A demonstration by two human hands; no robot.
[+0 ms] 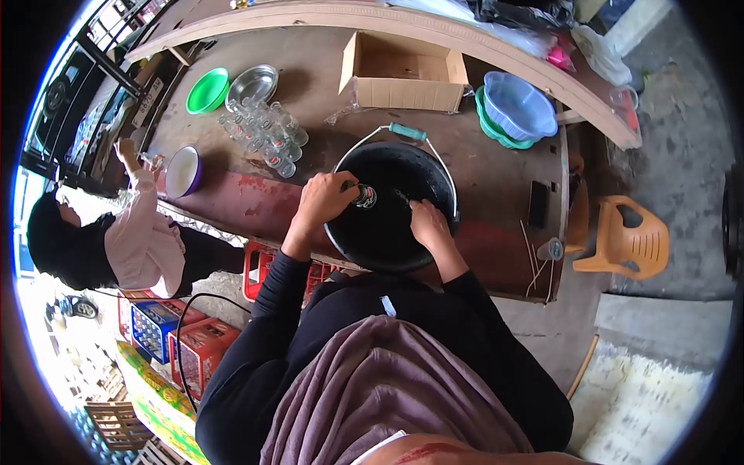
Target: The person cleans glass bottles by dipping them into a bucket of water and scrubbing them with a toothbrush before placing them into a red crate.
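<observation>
A black bucket with a wire handle and a teal grip stands at the table's front edge, its inside dark. Over its left part, my left hand is closed around a small clear glass bottle with a printed label. My right hand reaches into the right side of the bucket, fingers curled together. What its fingertips hold, if anything, is lost in the dark. Several clear glass bottles stand grouped on the table behind my left hand.
Beyond the bucket are a cardboard box, blue basin, green basin and metal bowl. A white-and-purple basin sits left, near another person. A phone and cup lie right, by an orange chair.
</observation>
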